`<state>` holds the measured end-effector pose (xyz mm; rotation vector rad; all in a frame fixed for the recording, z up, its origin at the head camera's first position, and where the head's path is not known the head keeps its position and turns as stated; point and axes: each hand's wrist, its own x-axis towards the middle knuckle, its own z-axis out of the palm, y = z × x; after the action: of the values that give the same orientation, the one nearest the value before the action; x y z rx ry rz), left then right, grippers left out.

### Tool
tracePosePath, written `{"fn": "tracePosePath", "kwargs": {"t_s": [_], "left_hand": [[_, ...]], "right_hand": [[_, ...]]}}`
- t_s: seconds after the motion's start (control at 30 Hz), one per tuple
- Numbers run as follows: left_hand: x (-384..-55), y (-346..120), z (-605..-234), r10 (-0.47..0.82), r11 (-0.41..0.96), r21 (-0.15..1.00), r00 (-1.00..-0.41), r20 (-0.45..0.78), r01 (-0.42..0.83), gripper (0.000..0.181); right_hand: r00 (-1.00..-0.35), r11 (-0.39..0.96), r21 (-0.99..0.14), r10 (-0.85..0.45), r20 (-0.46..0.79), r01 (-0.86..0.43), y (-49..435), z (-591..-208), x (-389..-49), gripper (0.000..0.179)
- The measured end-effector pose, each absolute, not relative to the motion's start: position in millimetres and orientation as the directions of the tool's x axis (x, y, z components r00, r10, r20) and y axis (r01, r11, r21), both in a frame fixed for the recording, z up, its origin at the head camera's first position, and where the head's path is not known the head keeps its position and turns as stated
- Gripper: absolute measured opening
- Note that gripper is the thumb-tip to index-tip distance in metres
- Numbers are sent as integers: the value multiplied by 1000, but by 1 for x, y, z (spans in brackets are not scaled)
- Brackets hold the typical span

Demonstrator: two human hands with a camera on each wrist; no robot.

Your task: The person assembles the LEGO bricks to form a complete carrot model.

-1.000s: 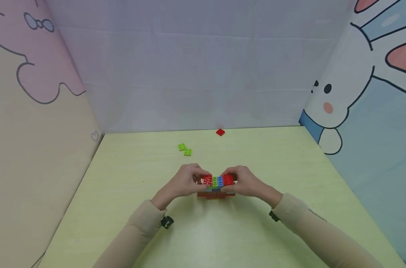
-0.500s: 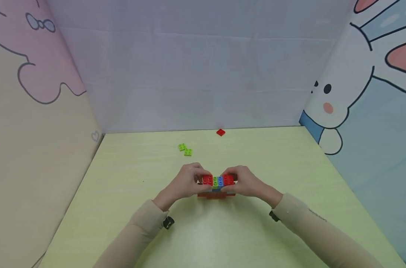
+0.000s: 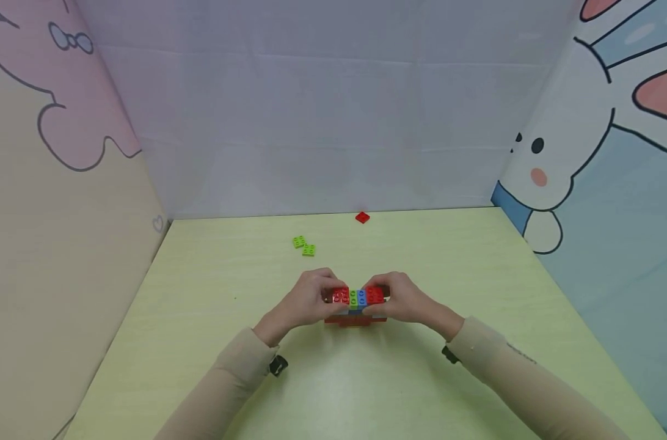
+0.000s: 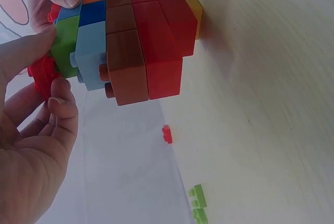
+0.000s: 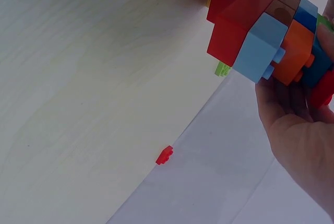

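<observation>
A stack of toy building bricks (image 3: pixel 357 319) stands near the middle of the table, narrow at its yellow foot and wider above. Red, brown, light blue, orange, blue and green bricks (image 4: pixel 66 46) make its layers; two red bricks (image 3: pixel 375 296) sit on top at either end. My left hand (image 3: pixel 310 297) grips the stack's upper left end, thumb along the near side by the green brick, fingers behind, around the left red brick (image 3: pixel 341 296). At the upper right end my right hand (image 3: pixel 402 297) grips likewise, thumb in front and fingers behind. Parts of the upper layers are hidden by the hands.
Two light green bricks (image 3: pixel 308 250) lie beyond the stack, left of centre on the table (image 3: pixel 212 287). One red brick (image 3: pixel 362 217) lies by the table's back edge. Cloth walls with cartoon drawings (image 3: pixel 553 183) enclose the back and sides.
The left wrist has shifted very slightly to the right. Both hands keep their grip, and the stack stays in place.
</observation>
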<state>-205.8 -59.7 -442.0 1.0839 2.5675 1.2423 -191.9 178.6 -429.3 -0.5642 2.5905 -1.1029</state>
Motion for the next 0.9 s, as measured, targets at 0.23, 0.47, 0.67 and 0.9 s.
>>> {"fn": "tracePosePath", "kwargs": {"t_s": [0.23, 0.47, 0.67, 0.9], "left_hand": [[-203, -59, -440, 637, 399, 712, -734, 238, 577, 25], [-202, -59, -438, 641, 411, 693, -728, 243, 592, 24], [-203, -59, -437, 645, 428, 676, -727, 237, 600, 24], [-204, -58, -435, 666, 459, 632, -713, 221, 625, 24]], "right_hand": [[-886, 634, -732, -454, -91, -250, 179, -428, -191, 32], [-887, 639, -726, -453, -89, -253, 179, -428, -191, 32], [-886, 638, -729, -453, -94, -249, 179, -427, -190, 33], [-887, 645, -724, -450, -102, -244, 179, -426, -190, 33]]}}
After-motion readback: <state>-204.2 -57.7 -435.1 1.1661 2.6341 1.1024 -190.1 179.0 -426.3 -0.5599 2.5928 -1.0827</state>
